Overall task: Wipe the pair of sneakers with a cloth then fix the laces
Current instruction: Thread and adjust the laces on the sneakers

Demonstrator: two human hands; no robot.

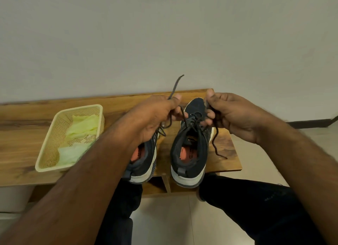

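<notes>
Gaping dark sneaker (190,144), laces (193,119) loose

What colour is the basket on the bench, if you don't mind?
Pale yellow; the basket shows clearly in the head view.

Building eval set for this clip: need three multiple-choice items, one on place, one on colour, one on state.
1. Where is the pale green cloth?
A in the cream plastic basket
B on the floor
C on a shoe

2. What colour are the insoles of the dark mesh sneakers?
A blue
B orange
C white

3. What is the left hand doing?
A resting flat
B holding the basket
C pinching a dark lace

Key: 1 A, the cloth lies inside the basket; 2 B, orange shows in both openings; 3 C, the lace end rises from its fingers.
</notes>
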